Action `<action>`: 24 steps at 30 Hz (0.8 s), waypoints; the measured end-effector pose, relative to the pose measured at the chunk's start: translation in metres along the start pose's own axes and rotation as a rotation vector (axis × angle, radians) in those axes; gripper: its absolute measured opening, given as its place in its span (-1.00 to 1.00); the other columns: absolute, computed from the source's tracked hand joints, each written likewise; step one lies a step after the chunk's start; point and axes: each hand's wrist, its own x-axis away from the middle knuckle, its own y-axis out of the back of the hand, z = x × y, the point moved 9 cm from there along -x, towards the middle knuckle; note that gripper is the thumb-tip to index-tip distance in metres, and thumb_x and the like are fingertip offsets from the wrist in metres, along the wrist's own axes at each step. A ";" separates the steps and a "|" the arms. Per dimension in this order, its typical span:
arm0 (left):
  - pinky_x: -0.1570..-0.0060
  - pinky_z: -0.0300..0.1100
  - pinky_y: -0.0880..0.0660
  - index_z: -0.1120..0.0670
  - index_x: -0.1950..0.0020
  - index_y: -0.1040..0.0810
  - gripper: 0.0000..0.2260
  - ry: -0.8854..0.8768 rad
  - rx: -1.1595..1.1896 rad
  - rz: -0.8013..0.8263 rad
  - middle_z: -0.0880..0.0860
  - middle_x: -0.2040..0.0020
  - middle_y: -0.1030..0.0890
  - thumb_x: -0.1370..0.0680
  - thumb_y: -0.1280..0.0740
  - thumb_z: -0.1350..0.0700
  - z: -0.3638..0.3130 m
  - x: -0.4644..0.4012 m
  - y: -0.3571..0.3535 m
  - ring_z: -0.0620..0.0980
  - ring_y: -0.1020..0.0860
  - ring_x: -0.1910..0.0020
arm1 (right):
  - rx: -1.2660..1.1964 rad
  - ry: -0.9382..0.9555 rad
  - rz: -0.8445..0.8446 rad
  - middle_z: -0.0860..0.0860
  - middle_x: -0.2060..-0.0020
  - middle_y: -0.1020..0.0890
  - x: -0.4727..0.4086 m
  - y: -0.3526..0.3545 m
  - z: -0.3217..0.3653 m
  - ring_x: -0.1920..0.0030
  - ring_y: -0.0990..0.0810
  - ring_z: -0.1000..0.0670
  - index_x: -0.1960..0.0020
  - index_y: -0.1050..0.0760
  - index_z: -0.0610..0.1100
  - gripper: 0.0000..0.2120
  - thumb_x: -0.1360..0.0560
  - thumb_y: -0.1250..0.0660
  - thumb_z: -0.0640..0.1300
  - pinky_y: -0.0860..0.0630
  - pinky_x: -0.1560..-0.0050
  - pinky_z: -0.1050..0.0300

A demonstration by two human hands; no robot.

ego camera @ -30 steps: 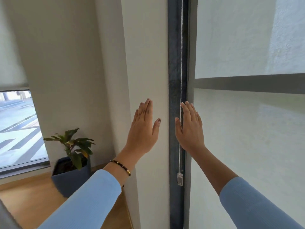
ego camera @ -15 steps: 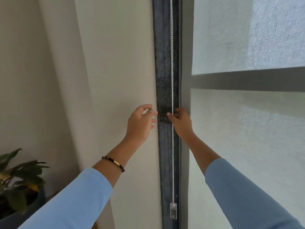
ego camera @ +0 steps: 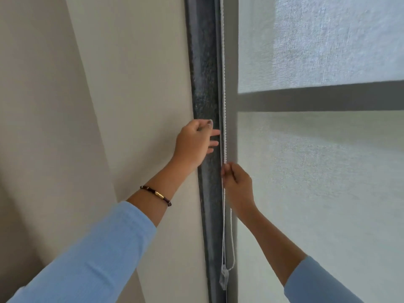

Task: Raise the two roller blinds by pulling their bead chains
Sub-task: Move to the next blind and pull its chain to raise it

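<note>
The right hand (ego camera: 237, 182) has dropped lower, now pinching the bead chain (ego camera: 223, 84) that hangs along the dark window frame (ego camera: 203, 84) beside the lowered blind (ego camera: 317, 171); pulling has begun. The left hand (ego camera: 194, 142) hovers half-open, empty, just beside the chain.

Bead chain (ego camera: 223, 84) top cut off; roller blind (ego camera: 317, 193) edges cropped

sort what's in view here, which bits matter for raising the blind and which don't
Part of the job:
- bead chain
- roller blind
- right hand, pinching the chain
- left hand, open beside the chain
- clear chain weight

Just there:
- dark window frame
- wall
- bracelet
</note>
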 end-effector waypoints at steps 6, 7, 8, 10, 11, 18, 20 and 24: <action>0.12 0.05 -0.67 0.19 0.11 -0.62 -0.39 -0.003 0.521 0.358 0.12 0.40 -0.63 -0.69 0.03 -0.21 -0.074 0.017 -0.016 0.13 -0.65 0.37 | 0.088 0.068 -0.027 0.21 0.49 -0.41 0.085 -0.013 0.052 0.46 -0.33 0.16 0.27 -0.35 -0.15 -0.71 -0.59 -0.12 -0.37 -0.23 0.41 0.39; 0.17 -0.01 -0.64 0.17 0.21 -0.60 -0.34 -0.021 0.607 0.399 0.08 0.44 -0.55 -0.66 0.05 -0.27 -0.091 0.024 -0.012 0.08 -0.59 0.42 | 0.102 0.055 -0.034 0.21 0.49 -0.41 0.094 -0.015 0.057 0.46 -0.33 0.16 0.26 -0.36 -0.19 -0.73 -0.57 -0.12 -0.41 -0.22 0.41 0.38; 0.25 -0.10 -0.57 0.13 0.28 -0.55 -0.34 -0.033 0.661 0.431 0.05 0.46 -0.47 -0.65 0.06 -0.30 -0.108 0.031 -0.007 0.02 -0.49 0.46 | 0.115 0.045 -0.042 0.21 0.49 -0.41 0.104 -0.017 0.064 0.45 -0.33 0.17 0.26 -0.37 -0.20 -0.74 -0.55 -0.11 -0.43 -0.22 0.40 0.39; 0.43 -0.24 -0.28 0.03 0.37 -0.34 -0.43 -0.049 0.693 0.464 -0.02 0.45 -0.27 -0.64 0.05 -0.31 -0.133 0.048 0.007 -0.05 -0.24 0.49 | 0.141 0.042 -0.067 0.18 0.48 -0.40 0.122 -0.020 0.080 0.45 -0.33 0.17 0.26 -0.37 -0.17 -0.73 -0.53 -0.10 -0.44 -0.23 0.39 0.40; 0.48 -0.25 -0.12 -0.01 0.36 -0.21 -0.50 -0.075 0.684 0.447 -0.03 0.44 -0.17 -0.65 0.03 -0.30 -0.142 0.057 0.017 -0.06 -0.12 0.49 | 0.152 0.046 -0.079 0.19 0.47 -0.40 0.130 -0.021 0.088 0.45 -0.33 0.17 0.27 -0.35 -0.15 -0.72 -0.54 -0.10 -0.42 -0.23 0.38 0.40; 0.59 -0.35 -0.01 -0.03 0.35 -0.13 -0.55 -0.079 0.667 0.354 -0.07 0.51 -0.12 -0.70 -0.09 -0.16 -0.107 0.136 0.042 -0.11 -0.05 0.58 | 0.283 -0.063 -0.007 0.25 0.46 -0.41 0.205 -0.033 0.069 0.40 -0.31 0.16 0.34 -0.23 0.09 -0.56 -0.55 -0.10 -0.37 -0.26 0.36 0.35; 0.60 -0.37 -0.05 -0.02 0.36 -0.14 -0.54 -0.033 0.660 0.359 -0.07 0.53 -0.14 -0.70 -0.08 -0.16 -0.071 0.155 0.046 -0.12 -0.06 0.60 | 0.321 -0.170 0.068 0.20 0.46 -0.41 0.234 -0.033 0.043 0.38 -0.31 0.14 0.38 -0.25 0.15 -0.52 -0.52 -0.09 -0.38 -0.26 0.30 0.32; 0.62 -0.39 -0.11 -0.02 0.40 -0.21 -0.52 0.065 0.654 0.414 -0.09 0.56 -0.20 -0.66 -0.10 -0.21 -0.002 0.197 0.044 -0.14 -0.09 0.63 | 0.248 -0.477 0.306 -0.01 0.08 -0.71 0.274 -0.024 0.005 0.09 -0.62 0.17 0.04 -0.66 -0.11 -0.64 -0.55 -0.15 -0.44 -0.51 -0.07 0.10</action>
